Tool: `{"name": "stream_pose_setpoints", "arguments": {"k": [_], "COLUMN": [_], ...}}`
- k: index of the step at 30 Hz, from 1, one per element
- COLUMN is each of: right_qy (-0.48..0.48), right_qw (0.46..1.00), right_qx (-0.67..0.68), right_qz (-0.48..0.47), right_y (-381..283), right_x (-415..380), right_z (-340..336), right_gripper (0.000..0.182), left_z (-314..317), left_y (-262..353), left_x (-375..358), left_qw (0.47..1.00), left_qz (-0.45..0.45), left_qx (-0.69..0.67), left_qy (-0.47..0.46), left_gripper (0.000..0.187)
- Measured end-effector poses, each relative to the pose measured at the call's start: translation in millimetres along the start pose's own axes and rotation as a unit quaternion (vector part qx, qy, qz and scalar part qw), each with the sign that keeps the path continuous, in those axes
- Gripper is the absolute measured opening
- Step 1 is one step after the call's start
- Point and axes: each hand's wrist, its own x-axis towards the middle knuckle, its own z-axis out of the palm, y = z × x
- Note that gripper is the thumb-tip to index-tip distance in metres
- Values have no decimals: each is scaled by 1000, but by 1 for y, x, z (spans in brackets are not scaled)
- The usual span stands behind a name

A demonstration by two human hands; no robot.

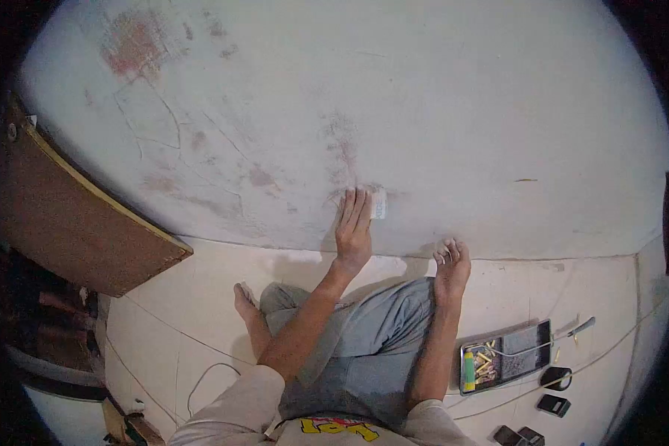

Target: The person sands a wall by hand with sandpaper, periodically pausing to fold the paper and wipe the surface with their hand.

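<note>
My left hand (354,234) presses flat against the lower part of the white wall (461,134), its fingers pointing up. Under those fingers is a small piece of sandpaper (379,204); its pale back with blue print sticks out on the right. Around it the wall shows a grey and reddish scuffed patch (343,152). My right hand (452,269) hovers by the foot of the wall above my knee, fingers loosely bent and somewhat apart, with whitish dust on the tips. Nothing shows in it.
A brown wooden board (97,215) leans at the left. On the tiled floor at the right lies a black tray (462,372) of small yellowish pieces, with a cable across it. Small dark boxes (554,404) lie nearby. Bare reddish patches (134,48) mark the upper left wall.
</note>
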Motion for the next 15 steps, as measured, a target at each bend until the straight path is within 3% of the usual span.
{"name": "stream_pose_setpoints", "arguments": {"k": [6,10,12,13,15], "right_qy": [-8,-9,-10,-11,-3], "right_qw": [1000,1000,1000,1000,1000], "right_qx": [-12,-4,-2,2,10], "right_qz": [-10,-7,-9,-13,1], "right_y": [-2,-5,-4,-4,-4], "right_x": [-5,-8,-7,-6,-6], "right_z": [2,7,6,5,4], "right_gripper": [30,30,31,31,30], "left_z": [-24,-12,-3,0,0], "left_y": [26,6,0,4,14], "left_x": [100,62,13,-5,-22], "left_qw": [993,992,999,999,999], "left_qz": [55,84,30,35,-39], "left_qx": [7,15,-6,-7,-18], "left_qy": [101,98,10,11,-19], "left_gripper": [47,48,48,48,44]}}
